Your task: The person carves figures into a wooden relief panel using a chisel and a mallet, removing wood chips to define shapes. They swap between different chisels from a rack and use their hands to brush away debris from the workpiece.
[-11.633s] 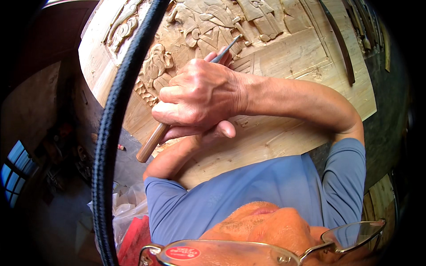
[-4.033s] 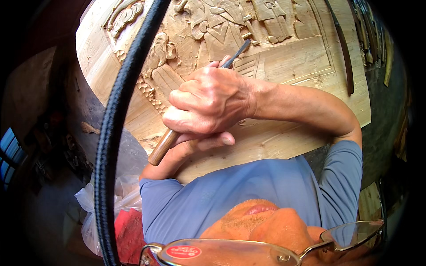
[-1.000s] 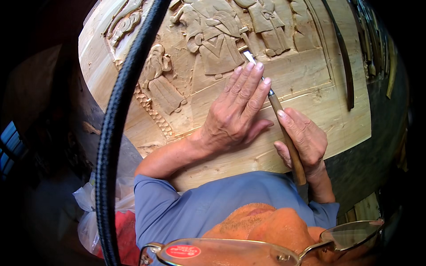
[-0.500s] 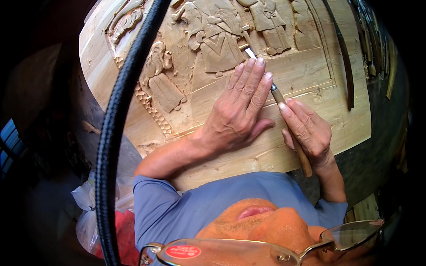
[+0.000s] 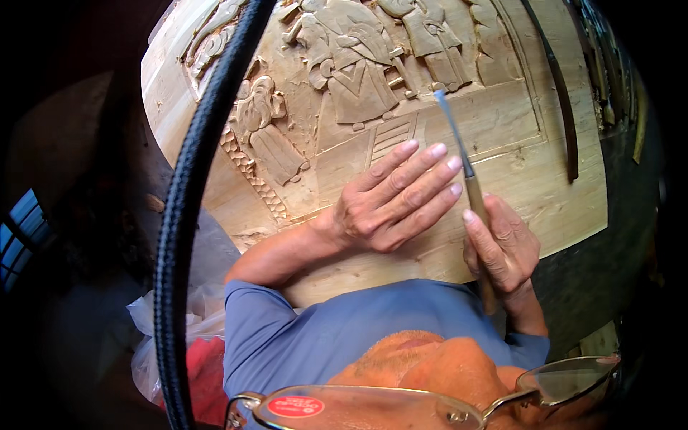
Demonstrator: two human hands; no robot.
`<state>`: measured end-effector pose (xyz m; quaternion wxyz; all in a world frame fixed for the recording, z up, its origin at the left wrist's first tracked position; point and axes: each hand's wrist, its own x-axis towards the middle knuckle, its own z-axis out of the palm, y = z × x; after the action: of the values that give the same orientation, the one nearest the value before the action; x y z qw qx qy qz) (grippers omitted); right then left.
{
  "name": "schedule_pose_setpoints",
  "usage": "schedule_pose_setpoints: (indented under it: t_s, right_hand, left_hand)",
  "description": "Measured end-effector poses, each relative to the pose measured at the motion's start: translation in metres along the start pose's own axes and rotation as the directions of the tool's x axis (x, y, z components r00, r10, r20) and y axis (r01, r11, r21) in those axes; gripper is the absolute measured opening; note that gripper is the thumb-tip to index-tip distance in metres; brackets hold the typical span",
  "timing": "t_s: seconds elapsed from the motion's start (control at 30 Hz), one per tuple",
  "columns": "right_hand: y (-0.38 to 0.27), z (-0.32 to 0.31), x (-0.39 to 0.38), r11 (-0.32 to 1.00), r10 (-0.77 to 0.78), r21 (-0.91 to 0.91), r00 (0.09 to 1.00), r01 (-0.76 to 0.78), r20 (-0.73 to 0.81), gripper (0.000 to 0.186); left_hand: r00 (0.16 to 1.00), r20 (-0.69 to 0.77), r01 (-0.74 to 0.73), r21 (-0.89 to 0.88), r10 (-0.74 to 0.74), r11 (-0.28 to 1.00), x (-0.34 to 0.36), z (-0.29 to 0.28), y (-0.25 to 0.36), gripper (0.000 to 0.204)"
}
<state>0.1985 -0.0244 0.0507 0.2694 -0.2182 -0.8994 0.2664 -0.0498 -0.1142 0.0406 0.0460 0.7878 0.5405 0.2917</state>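
Observation:
A long carving chisel (image 5: 473, 190) with a wooden handle and slim metal blade is held in my right hand (image 5: 507, 247). Its tip points away from me and appears raised off the wood, below a carved robed figure. My left hand (image 5: 398, 197) is spread beside the chisel, fingers stretched flat with the tips close to the blade's base; whether they touch it I cannot tell. Under both hands lies a pale wooden panel (image 5: 566, 208) with robed figures (image 5: 355, 82) in relief. A ladder-like set of grooves (image 5: 391, 136) shows just beyond my left fingers.
A dark, long-handled tool (image 5: 562, 107) lies across the panel's right side. Several more carving tools (image 5: 609, 79) are lined up at the far right. A black braided cord (image 5: 175, 251) crosses the left of the view. Clear plastic bags (image 5: 147, 344) and red cloth (image 5: 206, 380) sit at lower left.
The chisel has come away from the carving and drawn back toward me. My left hand has moved back off the blade, uncovering the ladder-like grooves. The view has shifted slightly.

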Motion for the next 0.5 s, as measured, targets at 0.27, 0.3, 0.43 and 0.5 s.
schedule_pose_setpoints:
  t_s: [0.27,0.3,0.43,0.5]
  right_hand:
    - [-0.004,0.005,0.003,0.996,0.024,0.082,0.994,-0.032,0.102,0.044]
    - [-0.003,0.005,0.004,0.996,0.033,0.082,0.993,-0.043,0.117,0.044]
    - [-0.005,0.002,0.009,0.993,0.055,0.093,0.986,-0.07,0.16,0.047]
    - [-0.006,-0.001,0.01,0.992,0.055,0.104,0.982,-0.075,0.183,0.049]
  left_hand:
    - [0.999,0.017,0.038,-0.037,-0.038,0.999,0.012,0.014,-0.003,0.037]
    - [0.999,0.03,0.046,-0.021,-0.045,0.999,0.013,0.015,-0.003,0.037]
    - [0.998,0.03,0.062,0.044,-0.063,0.997,0.014,0.017,-0.003,0.034]
    - [0.999,0.006,0.046,0.086,-0.047,0.995,0.014,0.02,-0.004,0.033]
